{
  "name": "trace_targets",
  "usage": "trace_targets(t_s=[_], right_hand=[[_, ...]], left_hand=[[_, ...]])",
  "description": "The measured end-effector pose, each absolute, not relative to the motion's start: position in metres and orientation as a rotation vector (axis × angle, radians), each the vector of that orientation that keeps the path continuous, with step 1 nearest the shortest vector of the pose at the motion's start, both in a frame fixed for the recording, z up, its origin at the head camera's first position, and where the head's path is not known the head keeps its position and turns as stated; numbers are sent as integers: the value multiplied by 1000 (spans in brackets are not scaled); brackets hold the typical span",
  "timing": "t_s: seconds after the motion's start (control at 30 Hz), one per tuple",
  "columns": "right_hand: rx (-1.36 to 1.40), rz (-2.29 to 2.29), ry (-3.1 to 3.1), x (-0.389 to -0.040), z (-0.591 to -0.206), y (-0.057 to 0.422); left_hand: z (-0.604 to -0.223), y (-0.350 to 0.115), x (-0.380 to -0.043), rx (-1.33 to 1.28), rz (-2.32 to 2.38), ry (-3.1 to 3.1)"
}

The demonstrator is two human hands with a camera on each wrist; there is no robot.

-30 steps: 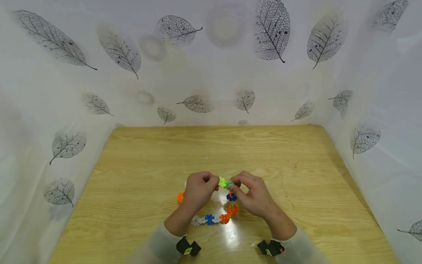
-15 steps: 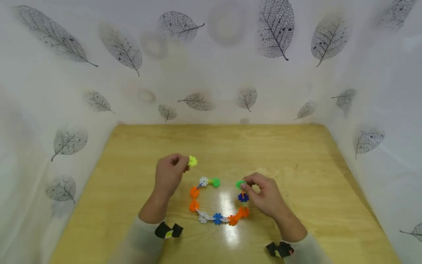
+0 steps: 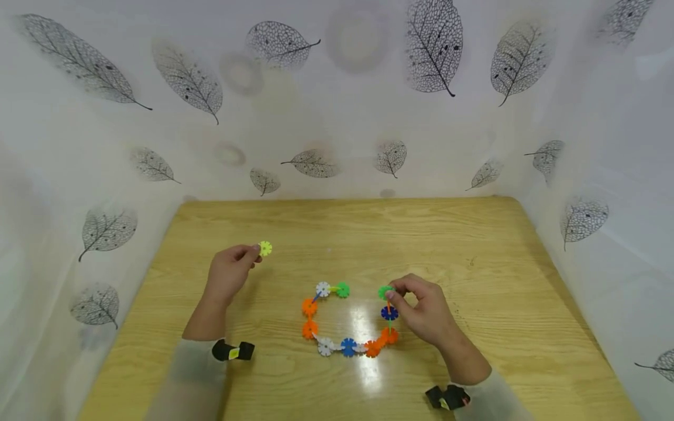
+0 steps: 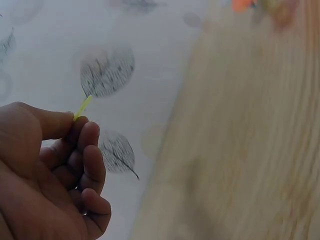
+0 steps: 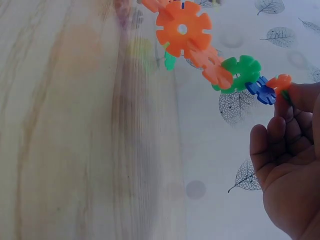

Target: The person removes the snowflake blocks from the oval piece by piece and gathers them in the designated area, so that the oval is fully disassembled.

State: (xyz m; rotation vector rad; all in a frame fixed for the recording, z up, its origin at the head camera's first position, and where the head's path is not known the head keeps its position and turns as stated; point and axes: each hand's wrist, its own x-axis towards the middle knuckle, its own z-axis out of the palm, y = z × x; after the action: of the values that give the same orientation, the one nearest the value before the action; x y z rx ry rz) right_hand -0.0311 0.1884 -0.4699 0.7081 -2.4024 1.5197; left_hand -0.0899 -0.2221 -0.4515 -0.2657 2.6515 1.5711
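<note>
Between thumb and fingers, my left hand (image 3: 229,272) pinches a yellow snowflake disc (image 3: 265,248); the left wrist view has this disc edge-on. Well to the right, my right hand (image 3: 421,307) pinches a green snowflake disc (image 3: 385,292) at the right end of a chain. Interlocked orange, blue, white and green discs form the chain (image 3: 348,347), which curves into a ring with a gap at the far side. Its other end is a green disc (image 3: 343,289), apart from the held one. In the right wrist view, orange, green and blue discs (image 5: 183,29) lead to the fingertips.
A wood-grain table (image 3: 447,234) lies under the chain. White cloth with a leaf print (image 3: 337,117) hangs behind it and along both sides. Black bands (image 3: 233,351) sit on both wrists.
The yellow disc has come away from the green disc at the right hand. My left hand has carried it leftward, uncovering the chain's left side. The right hand keeps its grip.
</note>
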Motion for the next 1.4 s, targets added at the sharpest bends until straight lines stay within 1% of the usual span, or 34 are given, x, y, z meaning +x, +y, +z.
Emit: trace_targets(t_s=[0.23, 0.47, 0.77, 1.13, 1.4], right_hand=[[698, 1516, -2407, -32, -469, 187], [710, 1501, -2405, -32, -469, 185], [744, 1522, -2402, -32, -461, 183], [735, 1501, -2402, -28, -461, 180], [756, 1528, -2397, -27, -458, 181]], left_hand=[[-470, -251, -104, -340, 1275, 2732], [-482, -263, -110, -388, 1203, 2730], [-495, -268, -115, -428, 1142, 2704], [-493, -266, -115, -367, 991, 2809], [-496, -263, -111, -391, 1051, 2827]])
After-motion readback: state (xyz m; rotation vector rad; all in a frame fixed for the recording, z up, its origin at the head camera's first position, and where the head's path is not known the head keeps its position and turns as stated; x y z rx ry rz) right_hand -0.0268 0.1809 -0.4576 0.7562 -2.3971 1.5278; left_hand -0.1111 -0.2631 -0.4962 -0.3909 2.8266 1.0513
